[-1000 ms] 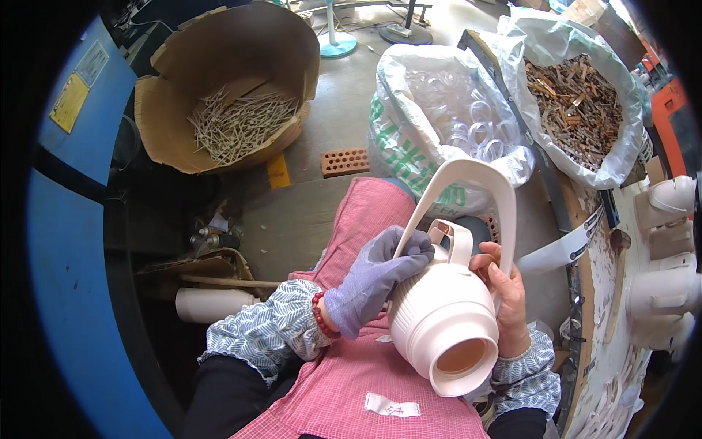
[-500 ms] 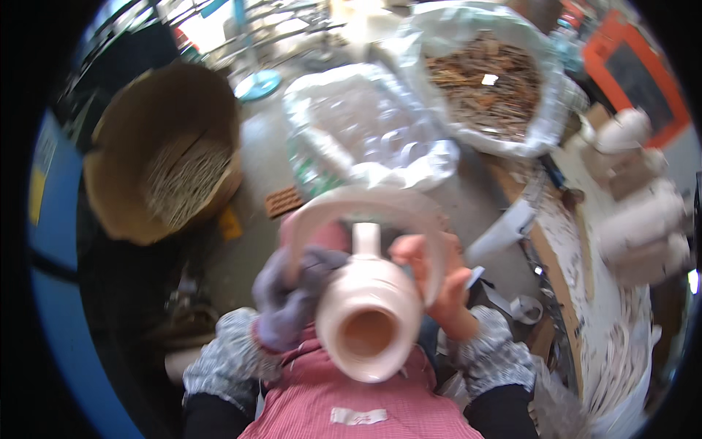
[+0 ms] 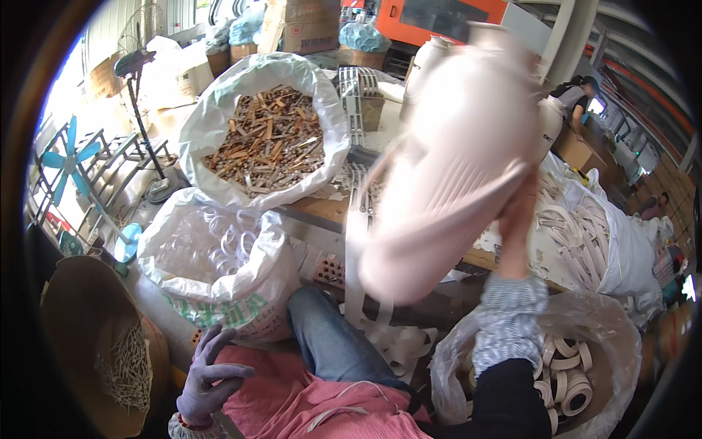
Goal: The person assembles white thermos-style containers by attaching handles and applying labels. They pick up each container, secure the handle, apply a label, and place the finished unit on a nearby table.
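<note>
My right hand (image 3: pixel 518 219) is raised over the table and wrapped round a pale pink plastic jug (image 3: pixel 461 139), which is tilted and blurred by motion. A pale curved handle runs along the jug's side, and my fingers lie partly hidden behind it. My left hand (image 3: pixel 212 379), in a purple-grey glove, hangs low beside my pink apron (image 3: pixel 322 395) with its fingers spread and nothing in them. More pale jugs (image 3: pixel 431 55) stand on the table behind the held one.
A white sack (image 3: pixel 194 157) of brown strips and a second sack (image 3: pixel 274 293) of clear rings stand ahead. At left is a brown drum (image 3: pixel 66 322) with thin sticks. A clear bag (image 3: pixel 621 344) holds pale rings by my right arm. Another person (image 3: pixel 578 110) is at far right.
The jug has gone from between both hands at my lap up to the right, in my right hand. My left hand has let go and moved left. The view has swung right.
</note>
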A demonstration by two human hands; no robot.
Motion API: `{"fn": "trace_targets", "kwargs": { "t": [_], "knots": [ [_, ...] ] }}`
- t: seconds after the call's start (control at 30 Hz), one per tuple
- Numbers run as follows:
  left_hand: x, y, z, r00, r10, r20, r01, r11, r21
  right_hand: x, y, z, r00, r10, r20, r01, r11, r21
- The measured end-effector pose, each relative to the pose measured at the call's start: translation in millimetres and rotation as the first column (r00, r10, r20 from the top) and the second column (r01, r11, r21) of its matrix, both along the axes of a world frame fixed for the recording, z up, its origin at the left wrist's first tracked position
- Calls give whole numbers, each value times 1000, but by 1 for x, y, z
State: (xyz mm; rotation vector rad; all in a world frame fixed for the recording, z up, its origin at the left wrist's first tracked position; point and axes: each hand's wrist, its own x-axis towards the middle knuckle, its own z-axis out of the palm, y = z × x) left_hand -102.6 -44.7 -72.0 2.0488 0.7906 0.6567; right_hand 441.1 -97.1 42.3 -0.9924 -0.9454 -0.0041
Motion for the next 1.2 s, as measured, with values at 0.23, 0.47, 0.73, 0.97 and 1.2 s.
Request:
{"fn": "trace_targets", "kwargs": {
  "t": [0.23,0.47,0.73,0.97,1.2],
  "knots": [
    [15,15,-22,999,11,43,-3,984,-176,175,-58,0,664,-728,170,718,685,127],
    [62,33,-18,978,-197,67,202,975,-96,268,14,-23,526,-616,587,781,622,-46],
    [-57,-17,-99,789,599,134,-556,790,-258,-31,134,-162,511,140,848,351,866,-355],
    [-293,-257,-275,-63,967,-249,-990,-93,-107,33,159,-218,522,222,823,352,824,-445],
    [-309,-422,-321,-402,522,-752,-911,-312,270,66,165,-225,503,377,778,302,767,-567]
  ]
}}
